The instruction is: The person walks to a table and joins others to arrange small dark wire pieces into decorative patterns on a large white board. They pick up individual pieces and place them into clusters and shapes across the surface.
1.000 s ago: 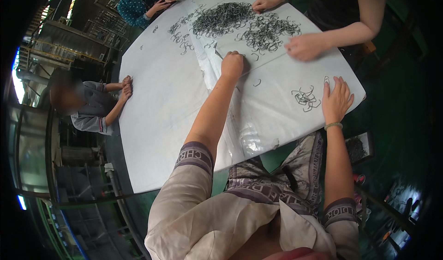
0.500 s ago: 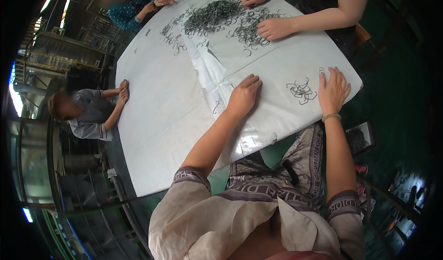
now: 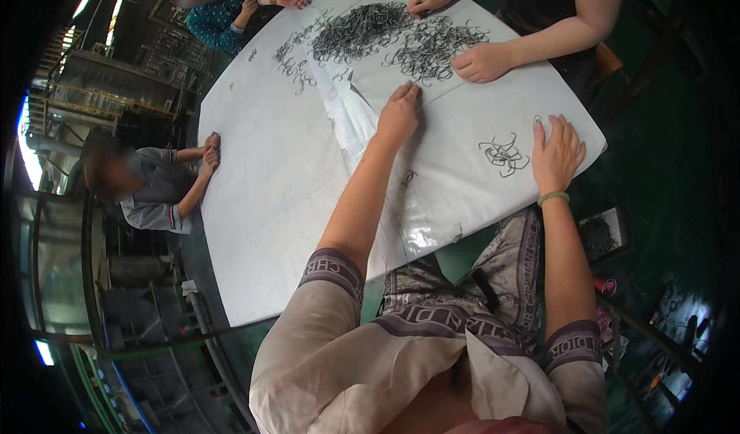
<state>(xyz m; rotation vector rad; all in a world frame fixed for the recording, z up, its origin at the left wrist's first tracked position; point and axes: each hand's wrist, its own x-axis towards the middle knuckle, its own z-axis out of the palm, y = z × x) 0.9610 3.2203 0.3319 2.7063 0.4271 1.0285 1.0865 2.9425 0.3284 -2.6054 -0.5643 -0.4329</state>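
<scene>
My left hand (image 3: pixel 398 116) reaches over the white-covered table (image 3: pixel 270 195), fingers drawn together and tips down at the near edge of a loose spread of dark wire hooks (image 3: pixel 428 51). Whatever its fingertips hold, if anything, is hidden. My right hand (image 3: pixel 558 155) lies flat by the table's right edge, fingers apart. One thin wire hook (image 3: pixel 537 119) is at the tip of its thumb. Just left of that hand sits a small cluster of wire hooks (image 3: pixel 505 155). Beside my left forearm lies another small wire piece (image 3: pixel 408 178).
A large heap of hooks (image 3: pixel 356 31) covers the far middle. Across the table, a co-worker's hands (image 3: pixel 483 62) rest at the spread. Another person's hand (image 3: pixel 293 0) is at the far left; clasped hands (image 3: pixel 210 149) rest on the left edge. A tray (image 3: pixel 605 232) stands below right.
My left hand has moved away from me, toward the hooks. The far co-worker's nearer hand has shifted right. The far-left person's hand has moved right. My right hand stays about where it was.
</scene>
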